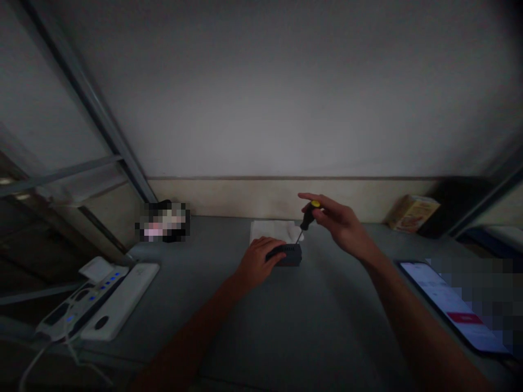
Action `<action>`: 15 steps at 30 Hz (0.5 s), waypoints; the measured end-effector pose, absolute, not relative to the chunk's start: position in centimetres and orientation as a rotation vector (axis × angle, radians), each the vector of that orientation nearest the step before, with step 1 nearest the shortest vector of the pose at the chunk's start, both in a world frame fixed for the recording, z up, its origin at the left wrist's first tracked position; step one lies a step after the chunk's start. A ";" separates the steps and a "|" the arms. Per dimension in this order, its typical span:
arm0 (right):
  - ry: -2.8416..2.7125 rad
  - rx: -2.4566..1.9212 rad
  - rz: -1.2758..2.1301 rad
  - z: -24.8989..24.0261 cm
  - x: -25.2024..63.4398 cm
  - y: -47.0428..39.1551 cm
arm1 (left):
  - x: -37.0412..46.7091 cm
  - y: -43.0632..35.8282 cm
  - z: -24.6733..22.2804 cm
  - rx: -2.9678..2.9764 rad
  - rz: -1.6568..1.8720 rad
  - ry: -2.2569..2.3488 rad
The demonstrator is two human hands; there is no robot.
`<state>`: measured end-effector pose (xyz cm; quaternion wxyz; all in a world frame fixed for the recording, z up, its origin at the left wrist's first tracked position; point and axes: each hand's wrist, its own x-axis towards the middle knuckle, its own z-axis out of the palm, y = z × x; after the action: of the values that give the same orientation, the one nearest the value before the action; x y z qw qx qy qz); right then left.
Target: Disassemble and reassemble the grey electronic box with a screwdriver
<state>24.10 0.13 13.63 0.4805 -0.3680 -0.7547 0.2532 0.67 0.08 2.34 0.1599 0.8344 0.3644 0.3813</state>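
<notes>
My left hand (pixel 258 260) is closed around the left part of a small dark box-shaped device (pixel 292 255) with slots along its top, which rests on the grey table. In my right hand (pixel 335 218) is a screwdriver (pixel 309 215) with a black handle and a yellow end cap. The screwdriver tilts, and its thin shaft runs down to the top of the device near the right end. My right index finger stretches out past the handle, while the thumb and other fingers grip it. What the tip meets is too small to make out. Behind the device lies a white paper or cloth (pixel 273 228).
On the left sit a power strip (pixel 84 299) with blue-lit ports and cables, and a long white device (pixel 122 302). A blurred item (pixel 165 222) stands at the back left. To the right are a small yellow box (pixel 413 213) and a lit phone (pixel 453 307). A wall (pixel 286 109) rises behind.
</notes>
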 end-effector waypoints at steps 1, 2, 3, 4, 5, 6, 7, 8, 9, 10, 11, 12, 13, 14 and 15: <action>-1.831 -0.909 0.612 13.6 23.9 0.5 | 0.7 0.1 2.3 2.386 1.091 1.040; -1.796 -0.938 0.585 13.5 23.7 0.8 | 0.6 0.1 2.3 2.389 1.091 1.039; -1.728 -0.979 0.537 13.1 23.5 1.2 | 0.6 0.0 2.4 2.393 1.090 1.038; -1.637 -1.024 0.487 12.6 23.5 1.5 | 0.6 0.0 2.5 2.404 1.081 1.035; -1.531 -1.063 0.443 11.9 23.5 1.7 | 0.7 -0.1 2.6 2.422 1.067 1.031; -1.436 -1.101 0.406 11.1 23.7 2.0 | 0.7 -0.3 2.7 2.450 1.048 1.028; -1.358 -1.141 0.369 10.2 24.0 2.2 | 0.7 -0.4 2.8 2.490 1.022 1.029; -1.300 -1.183 0.365 9.4 24.3 2.3 | 0.8 -0.6 3.0 2.538 0.995 1.040; -1.261 -1.235 0.412 8.5 24.7 2.5 | 0.9 -0.8 3.1 2.587 0.969 1.059; -1.204 -1.264 0.491 7.7 25.0 2.7 | 0.9 -0.9 3.2 2.635 0.949 1.083; -1.131 -1.270 0.576 6.9 25.4 2.9 | 1.0 -1.0 3.2 2.676 0.934 1.108; -1.066 -1.260 0.671 6.3 25.6 3.0 | 1.0 -1.1 3.2 2.708 0.919 1.131; -0.993 -1.252 0.749 5.7 25.8 3.3 | 1.1 -1.1 3.3 2.731 0.909 1.145; -0.921 -1.246 0.801 5.2 26.0 3.5 | 1.1 -1.1 3.3 2.745 0.902 1.152; -0.862 -1.242 0.838 4.8 26.1 3.7 | 1.1 -1.1 3.3 2.753 0.896 1.156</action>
<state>26.08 3.71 4.76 0.6493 -0.5466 -0.3791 0.3687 1.14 -1.13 3.30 0.0121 0.8831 0.3707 0.2875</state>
